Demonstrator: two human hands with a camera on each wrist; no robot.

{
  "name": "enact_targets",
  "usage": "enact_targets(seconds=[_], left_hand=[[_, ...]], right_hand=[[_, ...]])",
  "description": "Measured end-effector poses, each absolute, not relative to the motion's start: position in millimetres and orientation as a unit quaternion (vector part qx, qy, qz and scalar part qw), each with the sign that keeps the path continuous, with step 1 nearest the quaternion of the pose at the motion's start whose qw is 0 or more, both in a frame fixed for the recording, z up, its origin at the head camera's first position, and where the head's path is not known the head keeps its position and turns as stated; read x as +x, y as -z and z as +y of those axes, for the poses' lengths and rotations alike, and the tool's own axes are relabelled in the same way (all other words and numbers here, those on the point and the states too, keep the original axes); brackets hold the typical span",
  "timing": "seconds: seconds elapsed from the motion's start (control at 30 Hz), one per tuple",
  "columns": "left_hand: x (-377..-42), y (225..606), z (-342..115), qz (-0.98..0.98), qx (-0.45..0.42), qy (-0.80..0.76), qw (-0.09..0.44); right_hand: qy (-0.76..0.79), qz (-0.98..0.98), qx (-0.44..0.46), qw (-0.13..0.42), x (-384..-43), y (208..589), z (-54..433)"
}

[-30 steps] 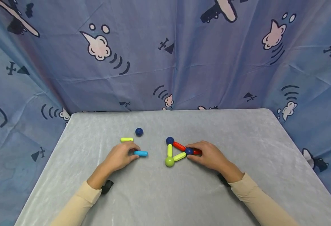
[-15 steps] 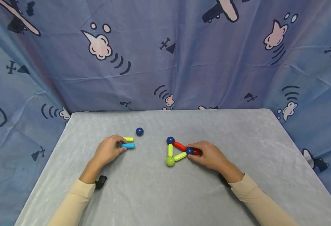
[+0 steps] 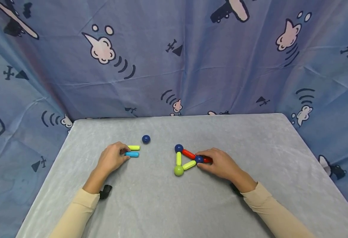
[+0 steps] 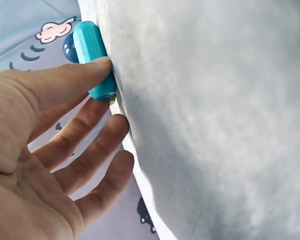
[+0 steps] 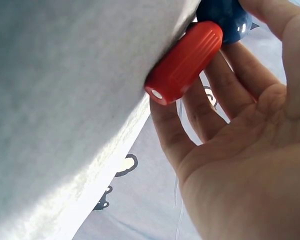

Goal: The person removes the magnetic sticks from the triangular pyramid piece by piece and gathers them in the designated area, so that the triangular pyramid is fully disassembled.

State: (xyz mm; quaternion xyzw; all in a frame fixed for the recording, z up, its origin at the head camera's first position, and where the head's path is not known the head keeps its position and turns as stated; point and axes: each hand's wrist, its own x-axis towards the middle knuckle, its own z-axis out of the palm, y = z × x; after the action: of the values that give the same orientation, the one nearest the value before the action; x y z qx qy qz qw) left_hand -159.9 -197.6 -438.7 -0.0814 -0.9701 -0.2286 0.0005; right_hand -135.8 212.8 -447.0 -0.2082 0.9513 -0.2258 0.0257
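Between thumb and fingers my left hand (image 3: 110,158) pinches a light blue magnetic rod (image 4: 92,50), close beside a yellow-green rod (image 3: 134,147) on the table. My right hand (image 3: 219,164) holds a dark blue ball (image 3: 199,159) at the right corner of a triangle. A red rod (image 5: 185,62) sticks out from that ball under the palm. The triangle's other corners are a dark blue ball (image 3: 178,148) and a green ball (image 3: 178,170). One red rod (image 3: 188,153) and two yellow-green rods (image 3: 189,165) join the corners.
A loose dark blue ball (image 3: 146,139) lies beyond the left hand. Grey cloth covers the table (image 3: 162,211), whose back edge meets a patterned blue curtain (image 3: 150,66).
My left hand has moved left and slightly away from me, carrying the light blue rod to beside the loose yellow-green one. The right hand and triangle have stayed in place.
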Motion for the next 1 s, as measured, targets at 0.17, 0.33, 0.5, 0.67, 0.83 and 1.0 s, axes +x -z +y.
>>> enact_targets(seconds=[0.17, 0.33, 0.5, 0.67, 0.83, 1.0], left_hand=[[-161.6, 442.1, -195.8, -0.972, -0.064, 0.226, 0.015], [-162.6, 444.0, -195.1, -0.971, -0.053, 0.231, 0.030], [-162.2, 446.1, -195.6, -0.970, -0.056, 0.232, 0.038], [-162.2, 447.4, -196.1, -0.969, -0.055, 0.237, 0.040], [-161.9, 446.9, -195.8, -0.968, -0.056, 0.239, 0.046], [-161.3, 447.1, -195.6, -0.968, -0.058, 0.240, 0.051]], right_hand=[[0.225, 0.952, -0.204, 0.028, -135.6, 447.3, 212.4], [0.227, 0.952, -0.205, 0.029, -136.2, 447.7, 211.5], [0.233, 0.950, -0.206, 0.028, -136.5, 448.1, 211.6], [0.238, 0.948, -0.208, 0.028, -136.6, 447.8, 211.6], [0.238, 0.949, -0.207, 0.027, -136.6, 447.0, 211.1], [0.238, 0.948, -0.212, 0.025, -136.2, 447.1, 211.2]])
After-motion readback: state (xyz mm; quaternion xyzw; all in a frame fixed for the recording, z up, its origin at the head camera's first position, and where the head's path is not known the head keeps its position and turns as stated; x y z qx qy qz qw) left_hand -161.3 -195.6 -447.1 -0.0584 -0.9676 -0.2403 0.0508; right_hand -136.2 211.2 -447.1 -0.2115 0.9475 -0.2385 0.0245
